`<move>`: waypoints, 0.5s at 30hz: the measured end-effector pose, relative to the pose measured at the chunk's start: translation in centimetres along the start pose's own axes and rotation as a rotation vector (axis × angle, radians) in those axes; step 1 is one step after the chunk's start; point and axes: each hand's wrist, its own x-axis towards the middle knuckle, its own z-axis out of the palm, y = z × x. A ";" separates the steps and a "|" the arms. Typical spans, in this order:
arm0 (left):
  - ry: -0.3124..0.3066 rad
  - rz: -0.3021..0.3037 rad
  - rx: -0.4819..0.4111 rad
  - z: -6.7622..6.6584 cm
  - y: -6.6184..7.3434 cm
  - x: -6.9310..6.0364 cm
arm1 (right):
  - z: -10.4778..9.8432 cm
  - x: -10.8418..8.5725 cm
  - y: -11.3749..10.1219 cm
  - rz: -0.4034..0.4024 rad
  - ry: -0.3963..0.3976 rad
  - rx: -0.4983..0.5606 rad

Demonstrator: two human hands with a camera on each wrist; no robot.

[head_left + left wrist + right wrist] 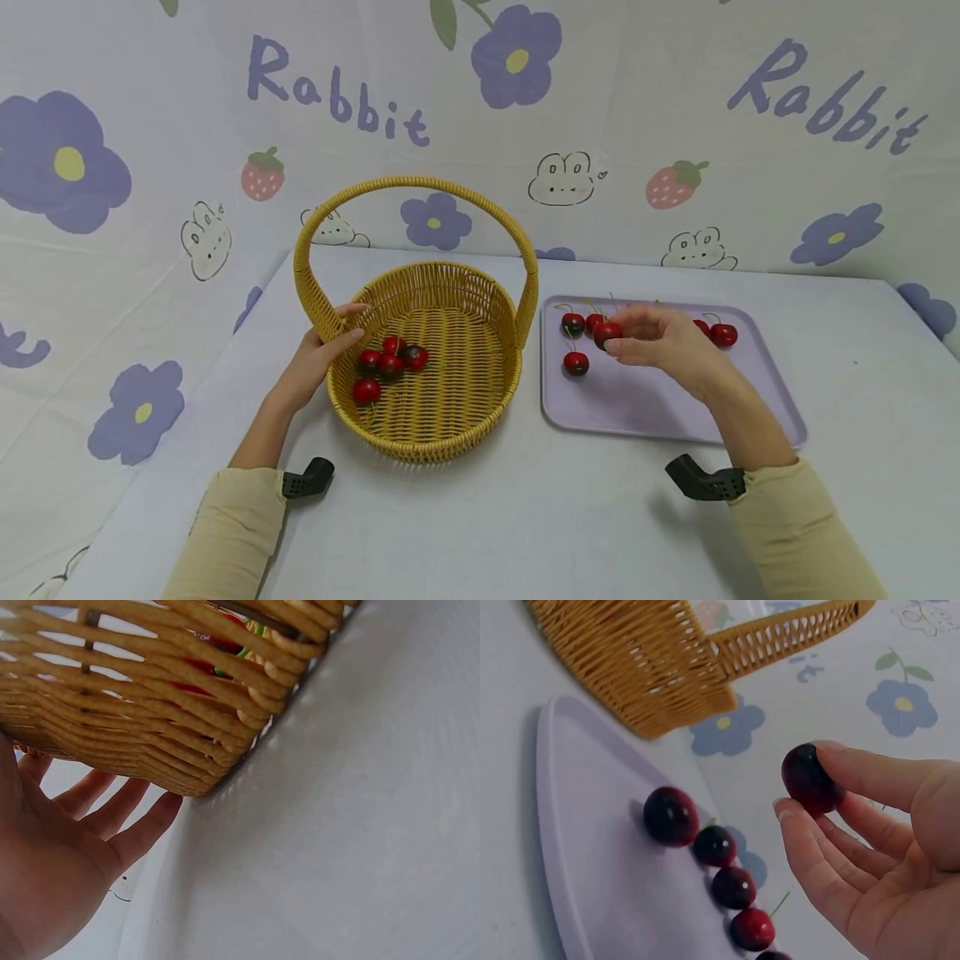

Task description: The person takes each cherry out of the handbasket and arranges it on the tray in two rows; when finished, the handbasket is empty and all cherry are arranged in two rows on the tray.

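Observation:
My right hand [656, 342] is raised over the lilac tray [637, 408] and pinches a dark red cherry [810, 780] between thumb and fingertips. On the tray lie several more cherries [576, 363], some with green stems, partly hidden behind that hand. To the left stands a yellow woven basket [457, 400] with a tall arched handle. Several cherries [391, 367] sit in its left side. My left hand [318, 358] holds the basket's left side near the foot of the handle; in the left wrist view its fingers [146, 825] touch the woven outer wall from below.
A white cloth covers the table [480, 517]. Behind it hangs a patterned curtain [600, 117] with flowers, rabbits and strawberries. Basket and tray stand side by side with a narrow gap. The handle [412, 182] arches high over the basket.

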 end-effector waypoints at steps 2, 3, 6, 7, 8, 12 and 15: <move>-0.001 -0.001 0.001 0.0 0.0 0.0 | -0.2 0.2 0.5 0.018 0.005 0.007; -0.001 0.000 0.001 0.0 0.0 0.0 | -0.3 0.2 0.6 0.029 0.009 0.003; 0.000 0.005 0.001 0.1 0.1 0.0 | -0.5 0.4 1.2 0.066 0.022 -0.054; -0.001 0.006 0.004 0.1 0.1 -0.1 | -0.6 0.5 1.4 0.078 0.024 -0.086; 0.000 0.006 0.004 0.1 0.1 -0.1 | -0.7 0.6 1.6 0.090 0.024 -0.117; 0.003 -0.002 -0.002 0.0 0.1 -0.1 | -0.8 1.1 2.4 0.119 0.018 -0.221; 0.005 -0.006 -0.008 0.0 0.1 -0.1 | -0.8 1.3 3.0 0.128 0.011 -0.250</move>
